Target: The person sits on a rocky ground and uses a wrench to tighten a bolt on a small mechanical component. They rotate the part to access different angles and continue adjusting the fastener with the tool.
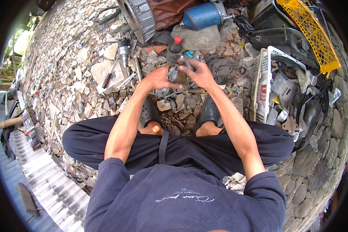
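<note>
Both my hands are closed round a small metal cylindrical part (177,75) with a brownish body, held above the stony ground between my feet. My left hand (159,78) grips it from the left, and my right hand (199,73) has its fingers on its upper right side. Its exact kind does not show. Just beyond it stands a dark bottle (175,49) with a red cap. A thin rod with a yellowish part (193,91) lies below my hands. To the left are wrenches (128,80), a screwdriver (107,80) and a metal shaft part (123,50).
A white plastic crate (261,87) full of metal parts and hoses stands at my right. Ahead are a large metal housing (141,19) and a blue cylinder (202,16). A yellow crate (311,31) leans at the far right. Corrugated sheeting (46,174) lies at left.
</note>
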The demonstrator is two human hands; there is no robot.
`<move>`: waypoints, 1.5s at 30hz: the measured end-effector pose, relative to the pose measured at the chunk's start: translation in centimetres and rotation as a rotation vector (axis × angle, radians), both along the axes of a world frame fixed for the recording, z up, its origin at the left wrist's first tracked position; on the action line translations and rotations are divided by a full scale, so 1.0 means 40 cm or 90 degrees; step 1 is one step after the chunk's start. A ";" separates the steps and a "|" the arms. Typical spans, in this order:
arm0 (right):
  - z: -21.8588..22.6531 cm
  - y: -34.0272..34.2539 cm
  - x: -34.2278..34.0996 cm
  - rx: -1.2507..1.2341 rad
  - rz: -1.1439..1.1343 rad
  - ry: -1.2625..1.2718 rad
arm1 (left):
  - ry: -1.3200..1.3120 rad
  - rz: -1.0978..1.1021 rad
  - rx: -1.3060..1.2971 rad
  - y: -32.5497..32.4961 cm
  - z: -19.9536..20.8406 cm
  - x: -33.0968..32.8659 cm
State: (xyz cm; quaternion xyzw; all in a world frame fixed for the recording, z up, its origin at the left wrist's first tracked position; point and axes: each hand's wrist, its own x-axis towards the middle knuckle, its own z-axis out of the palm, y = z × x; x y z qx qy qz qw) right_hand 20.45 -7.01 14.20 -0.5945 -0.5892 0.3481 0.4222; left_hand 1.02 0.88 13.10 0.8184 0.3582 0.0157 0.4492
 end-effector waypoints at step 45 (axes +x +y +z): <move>0.156 0.050 0.068 -0.207 -0.030 0.225 | -0.456 0.626 -0.312 -0.054 0.143 0.087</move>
